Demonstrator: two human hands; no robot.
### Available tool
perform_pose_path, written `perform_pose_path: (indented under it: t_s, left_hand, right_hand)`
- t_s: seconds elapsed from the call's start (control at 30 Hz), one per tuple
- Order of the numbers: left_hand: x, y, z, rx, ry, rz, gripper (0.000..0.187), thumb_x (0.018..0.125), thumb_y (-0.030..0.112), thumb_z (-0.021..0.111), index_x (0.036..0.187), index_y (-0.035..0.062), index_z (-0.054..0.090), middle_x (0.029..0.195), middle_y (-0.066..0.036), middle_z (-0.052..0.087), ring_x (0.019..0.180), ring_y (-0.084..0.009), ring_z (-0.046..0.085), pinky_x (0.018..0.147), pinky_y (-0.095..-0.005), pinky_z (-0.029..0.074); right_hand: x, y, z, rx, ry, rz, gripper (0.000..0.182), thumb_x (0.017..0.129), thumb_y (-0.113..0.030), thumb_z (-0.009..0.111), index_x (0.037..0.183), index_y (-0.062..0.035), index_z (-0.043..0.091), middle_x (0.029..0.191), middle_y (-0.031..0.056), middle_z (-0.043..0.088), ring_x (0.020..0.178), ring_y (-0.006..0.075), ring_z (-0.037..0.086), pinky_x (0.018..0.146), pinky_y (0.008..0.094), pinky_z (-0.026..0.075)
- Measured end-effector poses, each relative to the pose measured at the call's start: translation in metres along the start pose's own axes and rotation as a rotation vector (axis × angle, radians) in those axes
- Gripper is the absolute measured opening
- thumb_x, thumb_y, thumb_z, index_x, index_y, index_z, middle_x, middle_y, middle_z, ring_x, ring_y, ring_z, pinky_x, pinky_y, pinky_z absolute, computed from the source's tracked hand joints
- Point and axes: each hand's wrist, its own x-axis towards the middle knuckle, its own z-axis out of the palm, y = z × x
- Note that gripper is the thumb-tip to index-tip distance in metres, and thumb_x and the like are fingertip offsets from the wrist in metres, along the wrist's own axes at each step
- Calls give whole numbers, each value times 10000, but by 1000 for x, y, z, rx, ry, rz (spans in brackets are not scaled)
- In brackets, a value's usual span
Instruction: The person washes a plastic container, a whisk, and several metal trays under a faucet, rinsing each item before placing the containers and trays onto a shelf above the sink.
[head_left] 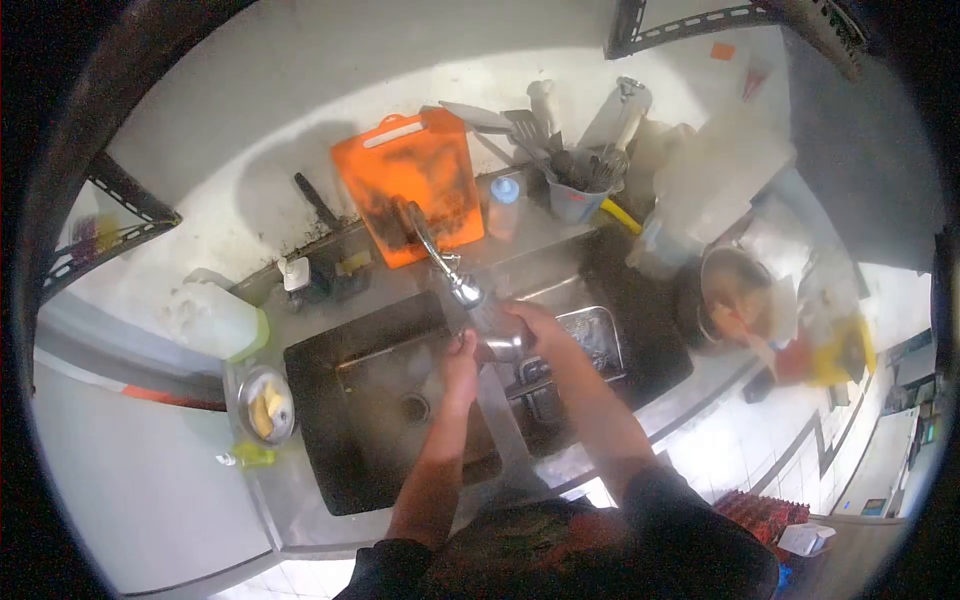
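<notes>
Both hands grip a shiny metal container point(503, 348) beneath the chrome faucet point(466, 291), over the divider of a double sink point(512, 440). My left hand point(460, 366) is closed on its left side, the thumb up near the rim. On the opposite side, my right hand point(535, 328) wraps its fingers around the container. Haze blurs the view, so its exact kind and whatever is inside cannot be made out. A wire rack point(590, 345) lies in the right basin, beside my right forearm.
Behind the faucet leans an orange cutting board point(425, 165), near a blue-capped bottle point(503, 208) and a utensil tub point(577, 203). To the left are a metal bowl point(284, 425) with yellow pieces and a white jug point(215, 318). A pot point(690, 300) stands right.
</notes>
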Motion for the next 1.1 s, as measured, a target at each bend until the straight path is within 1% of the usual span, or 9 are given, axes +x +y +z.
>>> perform_pose_path:
  t_s: [0.03,0.13,0.27,0.5,0.67,0.77,0.9,0.97,1.1]
  left_hand:
    - [1,3,5,254,79,75,310,945,311,567,1092,44,626,1014,-54,644,920,-161,578,818,-311,453]
    - [5,9,21,390,37,154,373,953,350,541,1058,5,635,970,-76,658,889,-172,584,820,-326,451]
    - [19,-8,26,535,76,152,405,952,371,538,1001,-14,653,902,-82,661,854,-166,582,804,-334,447]
    - [-6,39,37,375,135,286,385,930,333,578,933,-41,672,808,-58,661,761,-170,579,746,-318,453]
    - [-39,88,23,573,195,327,278,915,246,603,881,-24,656,756,-38,620,716,-136,559,706,-295,457]
    - [-50,69,-8,324,130,356,157,856,161,672,908,15,649,953,-72,596,874,-160,553,736,-301,466]
    - [-67,68,-34,851,-29,842,374,758,130,772,1094,52,628,1341,-105,437,1248,-261,371,970,-372,396]
    - [-78,52,-11,522,133,556,376,748,106,782,1083,33,628,1342,-119,442,1217,-264,427,962,-370,411]
    - [-74,26,-11,205,-13,56,553,737,161,813,1218,39,567,1187,-124,596,1072,-234,575,948,-358,449]
  right_hand:
    - [-15,-7,-3,206,-60,95,794,703,-230,815,1313,17,371,1146,236,591,928,361,639,719,450,546]
    - [-37,1,1,380,279,-245,721,733,-131,790,1301,-20,360,1140,196,580,943,304,624,742,411,537]
    - [-42,24,-7,124,572,-469,661,753,-93,777,1261,-32,360,1103,148,541,945,228,568,801,344,499]
    - [-56,24,-18,172,70,89,685,861,-314,654,1398,-71,305,1237,143,495,1123,290,514,835,436,500]
    - [-61,24,8,-161,-1,88,557,901,-424,571,1349,-125,431,1296,106,513,1153,282,502,854,517,465]
    - [-67,26,18,89,-72,185,525,882,-471,581,1299,-164,499,1252,84,571,1085,291,539,851,507,447]
    - [-49,51,12,416,-221,155,443,916,-457,530,1237,-152,526,1199,67,590,1071,270,543,917,508,422]
    - [-39,74,11,530,-146,-1,433,920,-475,507,1172,-126,552,1143,76,606,1048,272,559,921,468,426]
    - [-59,70,7,560,-95,-142,539,897,-521,518,1239,-105,515,1250,101,554,1075,306,550,938,506,415]
